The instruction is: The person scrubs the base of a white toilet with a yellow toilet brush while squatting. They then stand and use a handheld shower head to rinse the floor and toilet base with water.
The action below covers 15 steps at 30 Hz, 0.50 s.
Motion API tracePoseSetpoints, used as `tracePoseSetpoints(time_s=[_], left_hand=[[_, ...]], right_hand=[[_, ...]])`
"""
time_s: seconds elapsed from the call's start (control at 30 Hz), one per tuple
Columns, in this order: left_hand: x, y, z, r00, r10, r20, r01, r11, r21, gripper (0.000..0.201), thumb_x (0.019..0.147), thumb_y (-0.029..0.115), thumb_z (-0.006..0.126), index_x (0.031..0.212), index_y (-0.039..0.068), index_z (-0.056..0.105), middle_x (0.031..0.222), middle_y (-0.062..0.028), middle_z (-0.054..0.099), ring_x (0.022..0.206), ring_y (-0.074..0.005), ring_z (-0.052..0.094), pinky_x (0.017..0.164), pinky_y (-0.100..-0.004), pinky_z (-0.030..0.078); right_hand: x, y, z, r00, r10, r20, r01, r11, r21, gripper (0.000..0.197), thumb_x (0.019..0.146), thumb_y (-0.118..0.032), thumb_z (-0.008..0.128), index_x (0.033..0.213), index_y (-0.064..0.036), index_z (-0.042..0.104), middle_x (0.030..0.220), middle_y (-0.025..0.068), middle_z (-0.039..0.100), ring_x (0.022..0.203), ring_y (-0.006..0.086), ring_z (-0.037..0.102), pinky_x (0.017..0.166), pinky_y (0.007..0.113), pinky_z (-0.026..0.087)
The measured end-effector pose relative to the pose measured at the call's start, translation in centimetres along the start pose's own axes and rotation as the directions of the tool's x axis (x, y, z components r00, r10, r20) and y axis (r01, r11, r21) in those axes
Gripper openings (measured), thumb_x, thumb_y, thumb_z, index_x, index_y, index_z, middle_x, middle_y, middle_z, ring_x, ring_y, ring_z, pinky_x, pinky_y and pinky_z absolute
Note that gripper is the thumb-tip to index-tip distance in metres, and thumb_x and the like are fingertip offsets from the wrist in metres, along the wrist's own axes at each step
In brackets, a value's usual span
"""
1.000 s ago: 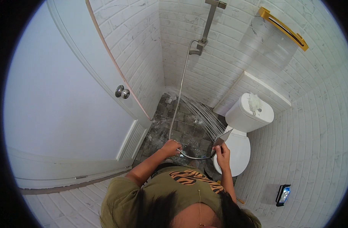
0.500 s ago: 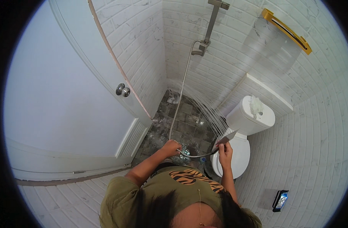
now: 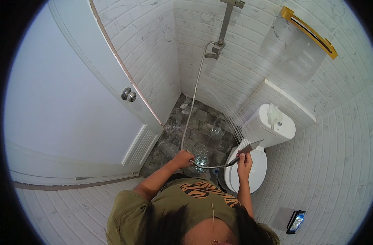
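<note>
My right hand (image 3: 244, 163) is closed round the handle of a flat, squared shower head (image 3: 250, 146), held just over the closed white toilet lid. Thin jets of water (image 3: 231, 118) spray from it toward the far wall and floor. In my left hand (image 3: 182, 159) the silver shower hose (image 3: 193, 110) is gripped partway along. One stretch of it sags between my two hands; the rest rises to the shower mixer (image 3: 215, 50) on the back wall. The dark tiled floor (image 3: 202, 132) is wet and shiny.
A white toilet (image 3: 251, 171) stands to the right, with a crumpled whitish plastic bag (image 3: 274, 115) on its tank. On the left is a white door (image 3: 72, 102) with a round metal knob (image 3: 129, 94). A yellow-framed clear shelf (image 3: 308, 32) and a phone in a holder (image 3: 296, 222) are on the walls.
The shower head has shifted slightly to the right and its spray looks thinner and reaches less far left. My left hand keeps its hold on the hose.
</note>
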<state>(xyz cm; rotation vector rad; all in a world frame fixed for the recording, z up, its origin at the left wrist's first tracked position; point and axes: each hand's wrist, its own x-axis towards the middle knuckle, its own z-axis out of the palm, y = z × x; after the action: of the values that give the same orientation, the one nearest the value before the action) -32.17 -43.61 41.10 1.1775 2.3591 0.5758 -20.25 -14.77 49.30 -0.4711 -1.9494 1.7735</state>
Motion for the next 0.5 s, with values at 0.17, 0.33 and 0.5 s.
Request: tracePoseSetpoints(time_s=[0.17, 0.33, 0.5], left_hand=[[0.8, 1.3, 0.2, 1.0, 0.0, 0.001, 0.0, 1.0, -0.014, 0.021, 0.073, 0.023, 0.075, 0.089, 0.011, 0.069, 0.083, -0.0073, 0.067, 0.087, -0.027, 0.064, 0.084, -0.0424, 0.045], [1.8, 2.3, 1.2, 0.999, -0.048, 0.014, 0.048, 0.999, -0.012, 0.021, 0.074, 0.023, 0.075, 0.091, 0.011, 0.068, 0.083, -0.0064, 0.067, 0.086, -0.0264, 0.064, 0.086, -0.0421, 0.043], [2.7, 3.8, 1.5, 0.996, -0.086, 0.022, 0.087, 0.996, -0.018, 0.021, 0.075, 0.023, 0.074, 0.091, 0.011, 0.068, 0.086, -0.0068, 0.068, 0.09, -0.0263, 0.063, 0.087, -0.042, 0.043]], right_hand=[[0.8, 1.1, -1.6, 0.998, 0.058, -0.032, -0.059, 0.998, -0.016, 0.024, 0.1, -0.026, 0.05, 0.096, -0.0035, 0.058, 0.076, -0.0015, 0.057, 0.055, 0.0023, 0.038, 0.048, 0.02, 0.029], [1.7, 2.9, -3.3, 0.997, 0.083, 0.003, -0.082, 0.996, -0.044, 0.024, 0.1, -0.025, 0.049, 0.089, -0.0045, 0.057, 0.074, -0.0021, 0.055, 0.057, 0.0035, 0.039, 0.051, 0.021, 0.031], [2.8, 4.4, -4.5, 0.99, 0.134, 0.042, -0.126, 0.98, -0.152, 0.028, 0.1, -0.026, 0.049, 0.085, -0.0035, 0.057, 0.074, -0.0005, 0.055, 0.066, 0.0077, 0.047, 0.062, 0.024, 0.038]])
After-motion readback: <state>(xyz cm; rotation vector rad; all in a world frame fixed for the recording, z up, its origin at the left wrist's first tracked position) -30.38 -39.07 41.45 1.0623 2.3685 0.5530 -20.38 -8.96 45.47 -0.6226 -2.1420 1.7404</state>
